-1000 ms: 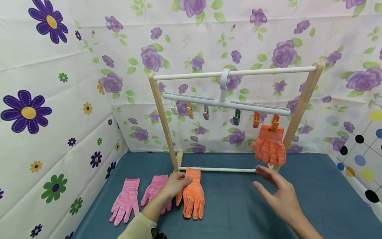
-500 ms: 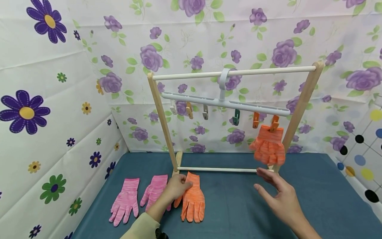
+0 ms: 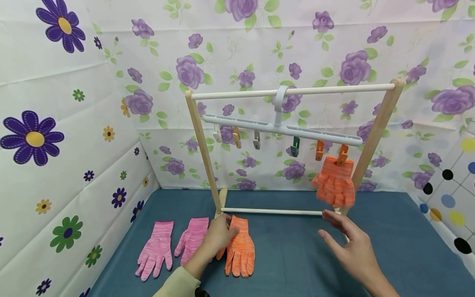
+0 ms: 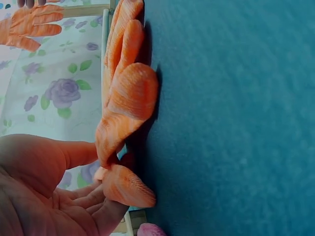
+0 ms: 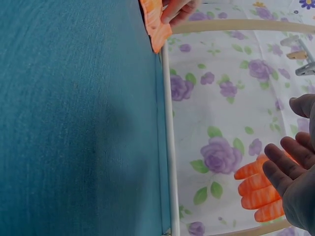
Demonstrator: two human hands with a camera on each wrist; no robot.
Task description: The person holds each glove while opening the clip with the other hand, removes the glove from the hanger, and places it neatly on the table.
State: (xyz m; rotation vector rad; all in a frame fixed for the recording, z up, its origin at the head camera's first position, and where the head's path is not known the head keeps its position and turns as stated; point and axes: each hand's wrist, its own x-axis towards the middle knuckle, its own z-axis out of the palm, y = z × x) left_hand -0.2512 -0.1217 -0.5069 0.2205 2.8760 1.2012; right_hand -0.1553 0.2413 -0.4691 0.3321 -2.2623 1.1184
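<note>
With thumb and fingers my left hand (image 3: 219, 237) pinches the left edge of an orange knit glove (image 3: 242, 251) on the table, near its cuff. The left wrist view shows the thumb against the glove's fabric (image 4: 130, 93), while the fingers reach partly behind it. My right hand (image 3: 350, 247) hovers holding nothing, its thumb and fingers spread apart. Above it, a second orange glove (image 3: 335, 181) hangs from an orange clip (image 3: 342, 155) at the right end of a grey hanger (image 3: 311, 133). Two pink gloves (image 3: 157, 247) lie left of my left hand, one partly behind my arm.
The hanger hooks over the top bar (image 3: 334, 89) of a wooden rack, tilting down to the right. Several other clips, including a green clip (image 3: 295, 147), hang from it. A lower bar (image 3: 274, 211) crosses just behind the glove. Flowered cloth (image 3: 259, 49) covers the walls.
My left hand has shifted slightly down and left with the orange glove, whose cuff now sits lower on the table. The right hand has barely moved.
</note>
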